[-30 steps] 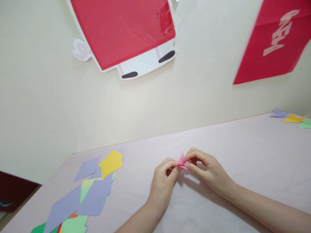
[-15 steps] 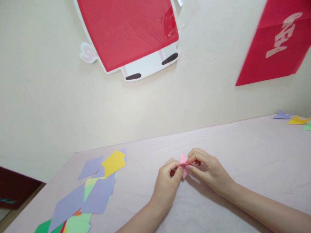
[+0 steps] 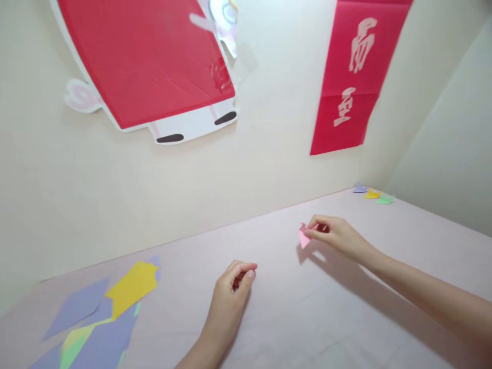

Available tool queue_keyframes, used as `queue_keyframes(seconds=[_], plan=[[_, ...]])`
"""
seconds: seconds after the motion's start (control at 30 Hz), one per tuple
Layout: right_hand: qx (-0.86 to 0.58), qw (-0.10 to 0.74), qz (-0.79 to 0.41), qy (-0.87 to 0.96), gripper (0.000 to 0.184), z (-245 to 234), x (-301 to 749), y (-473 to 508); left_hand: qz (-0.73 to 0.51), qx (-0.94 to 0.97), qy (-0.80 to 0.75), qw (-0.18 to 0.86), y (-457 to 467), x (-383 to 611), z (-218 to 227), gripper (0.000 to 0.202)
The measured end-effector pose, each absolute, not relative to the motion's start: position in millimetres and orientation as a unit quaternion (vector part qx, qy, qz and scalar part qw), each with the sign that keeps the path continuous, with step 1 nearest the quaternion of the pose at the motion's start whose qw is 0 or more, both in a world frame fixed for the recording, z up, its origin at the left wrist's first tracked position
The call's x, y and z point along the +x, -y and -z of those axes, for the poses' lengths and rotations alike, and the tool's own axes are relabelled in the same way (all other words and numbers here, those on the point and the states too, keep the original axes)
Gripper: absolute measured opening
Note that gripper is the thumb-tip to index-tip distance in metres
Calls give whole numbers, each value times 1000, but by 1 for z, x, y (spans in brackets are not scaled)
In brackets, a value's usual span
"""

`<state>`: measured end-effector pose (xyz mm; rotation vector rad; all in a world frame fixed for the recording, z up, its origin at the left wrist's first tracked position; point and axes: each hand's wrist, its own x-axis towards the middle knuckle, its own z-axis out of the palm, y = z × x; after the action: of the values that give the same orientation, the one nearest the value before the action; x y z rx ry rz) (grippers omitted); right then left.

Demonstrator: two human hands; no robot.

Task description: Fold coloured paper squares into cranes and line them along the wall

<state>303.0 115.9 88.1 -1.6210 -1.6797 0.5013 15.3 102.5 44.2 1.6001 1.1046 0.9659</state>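
Note:
My right hand [image 3: 336, 234] pinches a small folded pink paper figure [image 3: 304, 236] and holds it just above the pale pink table [image 3: 346, 307], right of the middle. Closer to me, my left hand [image 3: 230, 292] rests over the table with its fingers curled in and thumb against them; nothing shows in it. The two hands are well apart.
Loose paper squares in lilac, yellow and green [image 3: 100, 312] lie at the table's left. Three small folded figures, lilac, yellow and green [image 3: 373, 195], sit in the far right corner. Red posters [image 3: 351, 77] hang on the cream wall behind.
Both hands held the pink figure together before. My left hand has let go and stayed near me; my right hand carried the figure away to the right and farther off. The view swung right.

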Motion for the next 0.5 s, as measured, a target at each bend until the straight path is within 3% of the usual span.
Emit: queue_keyframes(seconds=[0.23,0.5], plan=[[-866,294,-20,404,28,-116,481,-92,-384,659,-452,462,-102,17,-44,26],[-929,170,26,328,24,-77,557,-109,-361,674,-463,448,-102,15,-43,23]])
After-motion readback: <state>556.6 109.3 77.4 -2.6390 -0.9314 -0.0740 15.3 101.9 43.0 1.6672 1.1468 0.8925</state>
